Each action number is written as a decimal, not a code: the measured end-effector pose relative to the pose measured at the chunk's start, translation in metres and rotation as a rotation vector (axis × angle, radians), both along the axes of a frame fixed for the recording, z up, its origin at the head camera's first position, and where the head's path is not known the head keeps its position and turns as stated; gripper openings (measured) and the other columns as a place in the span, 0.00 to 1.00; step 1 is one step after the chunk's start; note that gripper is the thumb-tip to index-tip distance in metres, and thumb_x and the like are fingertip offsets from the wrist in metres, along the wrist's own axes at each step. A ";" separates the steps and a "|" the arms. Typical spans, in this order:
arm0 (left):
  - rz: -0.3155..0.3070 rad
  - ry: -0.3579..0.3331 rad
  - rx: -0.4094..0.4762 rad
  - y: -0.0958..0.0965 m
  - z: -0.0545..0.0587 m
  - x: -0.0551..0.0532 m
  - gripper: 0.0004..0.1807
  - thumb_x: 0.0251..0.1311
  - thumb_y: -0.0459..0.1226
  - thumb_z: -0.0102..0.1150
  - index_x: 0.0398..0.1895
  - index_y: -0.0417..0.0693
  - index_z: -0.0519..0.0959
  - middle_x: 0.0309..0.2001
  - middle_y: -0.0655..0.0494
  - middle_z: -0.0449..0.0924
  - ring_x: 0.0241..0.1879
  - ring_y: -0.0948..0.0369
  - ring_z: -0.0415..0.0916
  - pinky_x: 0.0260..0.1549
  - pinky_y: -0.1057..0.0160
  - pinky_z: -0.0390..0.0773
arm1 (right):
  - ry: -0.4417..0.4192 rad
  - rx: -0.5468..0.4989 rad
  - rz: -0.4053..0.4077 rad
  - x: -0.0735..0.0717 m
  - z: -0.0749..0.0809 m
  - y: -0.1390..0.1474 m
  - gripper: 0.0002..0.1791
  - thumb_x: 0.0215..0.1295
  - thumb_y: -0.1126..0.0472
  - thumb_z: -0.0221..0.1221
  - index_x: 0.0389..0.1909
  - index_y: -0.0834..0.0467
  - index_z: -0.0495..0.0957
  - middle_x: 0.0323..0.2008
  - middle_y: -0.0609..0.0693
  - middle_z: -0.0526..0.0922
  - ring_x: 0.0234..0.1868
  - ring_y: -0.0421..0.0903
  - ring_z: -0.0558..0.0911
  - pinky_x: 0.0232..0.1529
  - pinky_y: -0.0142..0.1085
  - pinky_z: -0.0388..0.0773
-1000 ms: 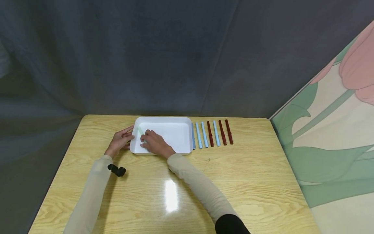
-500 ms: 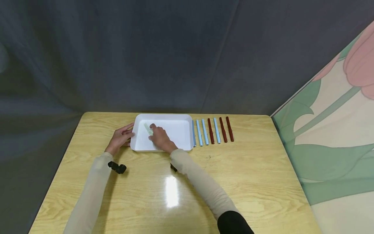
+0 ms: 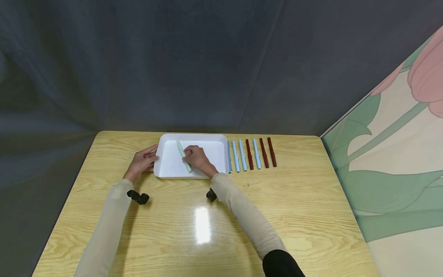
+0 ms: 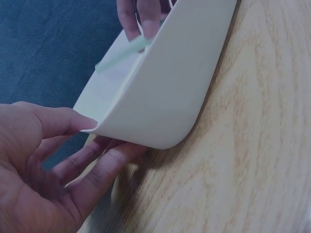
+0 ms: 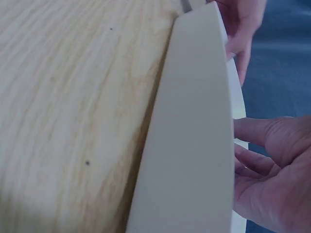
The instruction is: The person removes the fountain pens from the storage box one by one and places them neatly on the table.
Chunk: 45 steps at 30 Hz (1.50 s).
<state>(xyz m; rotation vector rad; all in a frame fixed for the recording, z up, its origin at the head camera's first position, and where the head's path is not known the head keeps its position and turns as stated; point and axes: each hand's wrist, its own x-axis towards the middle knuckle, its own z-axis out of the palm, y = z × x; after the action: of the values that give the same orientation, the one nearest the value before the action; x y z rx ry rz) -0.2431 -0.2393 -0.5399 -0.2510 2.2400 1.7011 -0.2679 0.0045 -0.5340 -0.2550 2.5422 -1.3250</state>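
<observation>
A white tray (image 3: 214, 157) lies on the wooden table near its far edge. My left hand (image 3: 140, 164) holds the tray's left end; in the left wrist view the thumb is on the rim (image 4: 116, 109) and the fingers lie beneath it. Inside the tray is a pale green pen (image 3: 180, 147), slanted from upper left to lower right. My right hand (image 3: 198, 157) reaches over the near wall and pinches this pen around its middle. In the right wrist view the tray wall hides the pen and part of the right hand (image 5: 286, 170).
Beside the tray's right end several pens stand in a row: a darker blue pen (image 3: 229, 157) against the tray, then light blue pens (image 3: 236, 157) and dark red pens (image 3: 249, 154). A dark curtain (image 3: 173, 77) hangs behind the table (image 3: 294, 215).
The right hand has moved to the right inside the tray, bringing the pale green pen from the left end toward the middle. The left hand stays at the tray's left end.
</observation>
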 end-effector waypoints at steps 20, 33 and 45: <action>0.006 -0.026 0.014 -0.003 -0.001 -0.001 0.35 0.76 0.35 0.55 0.83 0.57 0.60 0.76 0.35 0.65 0.57 0.54 0.82 0.34 0.66 0.87 | 0.120 -0.247 -0.076 -0.016 0.010 0.068 0.18 0.72 0.68 0.63 0.60 0.69 0.82 0.49 0.66 0.87 0.40 0.54 0.88 0.34 0.31 0.84; 0.015 -0.004 -0.007 0.000 0.006 0.002 0.35 0.75 0.35 0.58 0.82 0.57 0.62 0.75 0.36 0.68 0.52 0.59 0.83 0.34 0.67 0.87 | 0.175 -0.292 -0.156 -0.023 0.023 0.130 0.20 0.76 0.66 0.60 0.64 0.68 0.80 0.54 0.68 0.84 0.45 0.54 0.86 0.44 0.41 0.85; -0.003 0.004 0.029 0.000 -0.001 0.001 0.35 0.76 0.35 0.57 0.83 0.56 0.61 0.75 0.35 0.66 0.51 0.60 0.84 0.33 0.66 0.87 | 0.157 -0.253 -0.218 -0.020 0.023 0.173 0.20 0.76 0.65 0.61 0.64 0.67 0.80 0.53 0.68 0.84 0.45 0.55 0.84 0.41 0.36 0.81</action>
<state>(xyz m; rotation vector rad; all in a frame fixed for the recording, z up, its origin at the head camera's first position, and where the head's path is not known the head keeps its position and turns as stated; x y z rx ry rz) -0.2425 -0.2392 -0.5404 -0.2377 2.2157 1.7321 -0.2881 0.1772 -0.5109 -0.1362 2.5856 -1.7778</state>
